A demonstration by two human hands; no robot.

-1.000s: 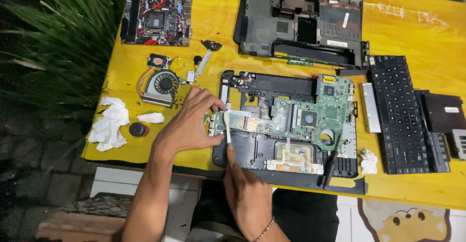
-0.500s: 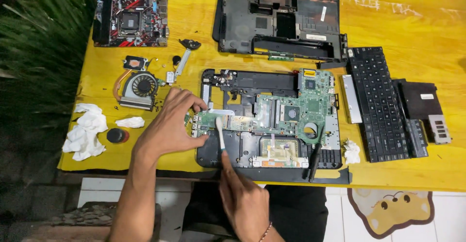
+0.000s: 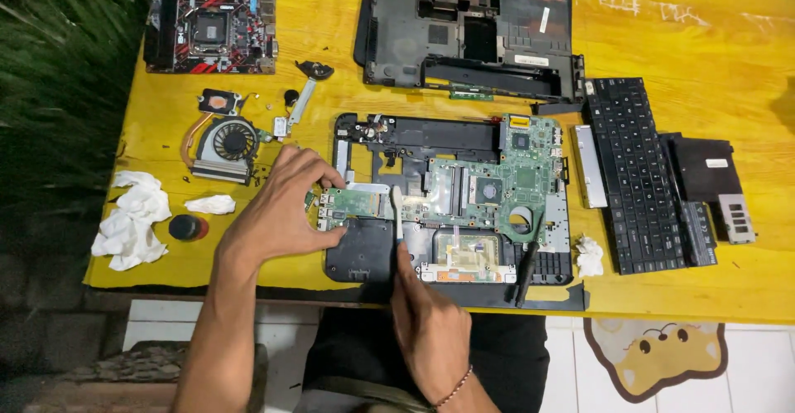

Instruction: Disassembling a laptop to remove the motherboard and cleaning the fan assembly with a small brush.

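Observation:
An opened laptop base [image 3: 364, 252] lies at the table's front edge with a green motherboard [image 3: 497, 185] in it. My left hand [image 3: 277, 210] rests on the board's left end, fingers spread over the small green edge by the ports. My right hand [image 3: 426, 322] holds a thin white tool [image 3: 397, 210] upright, its tip touching the board just right of my left hand.
A copper-pipe cooling fan [image 3: 228, 141], white tissues [image 3: 132, 214] and a black cap [image 3: 184, 228] lie at left. A second motherboard [image 3: 211, 20] and a black laptop shell [image 3: 468, 28] sit at the back. A keyboard [image 3: 633, 169] and covers lie at right on the yellow table [image 3: 712, 40].
The view has shifted so the table sits lower and more to the left. Both hands stay on the board's left end; the white tool has barely moved.

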